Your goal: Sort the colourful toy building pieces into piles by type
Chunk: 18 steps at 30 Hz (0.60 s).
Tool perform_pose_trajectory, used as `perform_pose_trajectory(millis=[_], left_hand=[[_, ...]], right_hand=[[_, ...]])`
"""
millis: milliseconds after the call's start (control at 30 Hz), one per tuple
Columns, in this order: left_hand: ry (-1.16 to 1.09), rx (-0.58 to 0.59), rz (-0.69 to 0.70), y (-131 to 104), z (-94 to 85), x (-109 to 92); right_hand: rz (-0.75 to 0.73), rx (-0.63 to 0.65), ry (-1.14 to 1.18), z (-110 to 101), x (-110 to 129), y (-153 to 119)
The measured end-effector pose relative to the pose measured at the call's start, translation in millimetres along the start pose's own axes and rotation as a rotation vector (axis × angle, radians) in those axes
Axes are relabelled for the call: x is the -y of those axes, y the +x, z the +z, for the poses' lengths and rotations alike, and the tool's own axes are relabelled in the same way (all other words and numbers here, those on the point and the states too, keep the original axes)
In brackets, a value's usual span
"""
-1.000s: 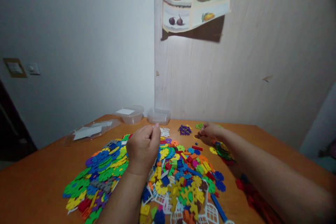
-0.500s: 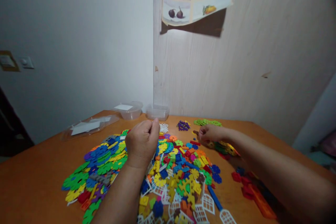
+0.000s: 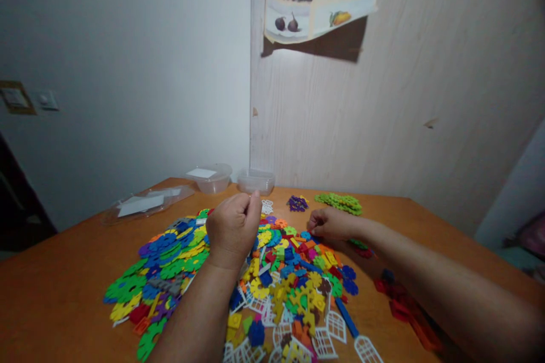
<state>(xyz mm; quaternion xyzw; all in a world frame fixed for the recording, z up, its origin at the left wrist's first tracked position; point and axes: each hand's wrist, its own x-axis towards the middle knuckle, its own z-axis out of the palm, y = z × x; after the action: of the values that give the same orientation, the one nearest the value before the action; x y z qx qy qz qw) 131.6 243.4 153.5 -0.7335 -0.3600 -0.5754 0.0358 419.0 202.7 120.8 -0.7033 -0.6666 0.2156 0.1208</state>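
Note:
My left hand (image 3: 232, 229) is closed in a fist, thumb on top, above the middle of a big heap of mixed plastic building pieces (image 3: 293, 283). Whatever it may hold is hidden inside the fingers. At the heap's far right edge, my right hand (image 3: 330, 223) bends down with its fingertips pressed together, close to a light-blue flower disc (image 3: 305, 235) and small red pieces. Anything between those fingertips is too small to make out. Green and yellow notched discs (image 3: 125, 289) spread to the left of my left forearm.
Bright green pieces (image 3: 338, 202) and purple pieces (image 3: 297, 203) lie in separate groups at the back. Clear plastic tubs (image 3: 255, 182) stand by the wall, with flat clear packaging (image 3: 145, 204) to their left. Red pieces (image 3: 400, 303) lie under my right forearm.
My right hand has shifted left and slightly downward, from beside the pieces right of the heap to the heap's edge. My left hand stays closed in nearly the same place.

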Motion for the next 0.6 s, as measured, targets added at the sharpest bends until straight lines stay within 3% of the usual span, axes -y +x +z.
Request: perform_pose_trajectory(millis=[300, 500, 600], left_hand=[[-0.008, 0.002, -0.011, -0.9, 0.8, -0.1], [-0.017, 0.008, -0.01, -1.0, 0.3, -0.6], [-0.012, 0.006, -0.005, -0.9, 0.6, -0.3]], right_hand=[[0.008, 0.094, 0.011, 6.7, 10.7, 14.9], [-0.007, 0.051, 0.018, 9.6, 16.9, 18.3], [0.013, -0.053, 0.018, 2.0, 13.7, 22.7]])
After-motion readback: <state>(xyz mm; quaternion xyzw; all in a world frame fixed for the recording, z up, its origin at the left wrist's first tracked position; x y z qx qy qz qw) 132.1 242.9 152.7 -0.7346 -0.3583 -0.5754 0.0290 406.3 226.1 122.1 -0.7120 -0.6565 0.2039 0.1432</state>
